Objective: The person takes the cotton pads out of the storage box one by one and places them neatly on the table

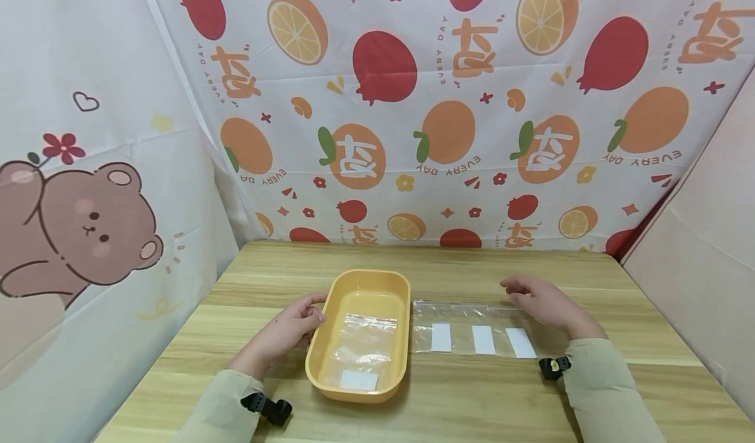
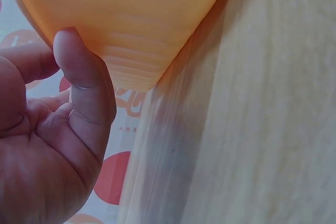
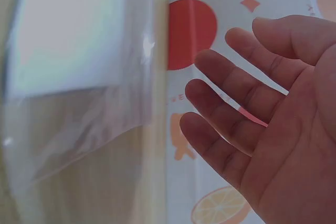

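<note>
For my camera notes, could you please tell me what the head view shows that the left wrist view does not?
Head only: the inside of the yellow tray, a clear bag in it, clear plastic with three white rectangles alongside, the right hand, the bear-printed cloth. Left wrist only: ridges on the tray's outer wall. Both: the left hand at the tray's rim, the wooden table, the fruit-printed cloth.

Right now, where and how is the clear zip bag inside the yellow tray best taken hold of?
Probably at its far, red-lined zip edge, pinched from above: the clear zip bag lies low inside the yellow tray, whose raised walls hinder a sideways approach, while bare floor beyond that edge leaves room.
</note>
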`<state>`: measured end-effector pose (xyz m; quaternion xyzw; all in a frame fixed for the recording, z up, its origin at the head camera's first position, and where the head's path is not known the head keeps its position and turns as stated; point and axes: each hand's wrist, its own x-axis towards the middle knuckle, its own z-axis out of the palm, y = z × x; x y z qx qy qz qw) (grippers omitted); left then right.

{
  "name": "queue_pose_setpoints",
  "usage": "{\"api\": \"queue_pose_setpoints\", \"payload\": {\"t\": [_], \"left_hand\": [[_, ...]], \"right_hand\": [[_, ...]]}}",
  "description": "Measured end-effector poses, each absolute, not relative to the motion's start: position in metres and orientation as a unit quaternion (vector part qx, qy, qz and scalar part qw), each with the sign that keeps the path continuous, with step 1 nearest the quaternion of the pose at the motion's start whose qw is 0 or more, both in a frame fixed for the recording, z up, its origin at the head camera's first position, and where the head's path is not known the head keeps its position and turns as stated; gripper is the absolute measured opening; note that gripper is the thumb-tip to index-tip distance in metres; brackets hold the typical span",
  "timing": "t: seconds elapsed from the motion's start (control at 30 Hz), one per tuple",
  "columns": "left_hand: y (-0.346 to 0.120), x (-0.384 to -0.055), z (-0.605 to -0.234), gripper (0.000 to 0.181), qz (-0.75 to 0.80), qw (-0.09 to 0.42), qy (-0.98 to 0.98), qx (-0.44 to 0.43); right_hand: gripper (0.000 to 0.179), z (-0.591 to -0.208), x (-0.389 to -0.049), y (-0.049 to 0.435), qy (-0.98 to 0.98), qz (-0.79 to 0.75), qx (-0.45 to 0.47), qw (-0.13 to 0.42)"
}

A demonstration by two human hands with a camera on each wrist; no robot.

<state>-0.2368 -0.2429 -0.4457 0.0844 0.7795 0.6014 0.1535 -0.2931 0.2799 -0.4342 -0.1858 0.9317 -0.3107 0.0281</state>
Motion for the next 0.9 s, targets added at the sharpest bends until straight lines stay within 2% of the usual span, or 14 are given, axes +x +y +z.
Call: {"api": "queue_pose_setpoints", "payload": {"t": [0.43,0.9], "left_hand": [[-0.243,-0.236,-0.446,0.052,0.605,0.154,0.777,0.087],[-0.245,-0.236,-0.447,0.053,0.604,0.153,0.779,0.078]], "right_hand": [[0.036,-0.400,-0.277,0.257,0.918,-0.322,-0.230,0.000],[0.032,-0.395,-0.262,0.193,0.889,-0.313,-0.335,-0.001]]}}
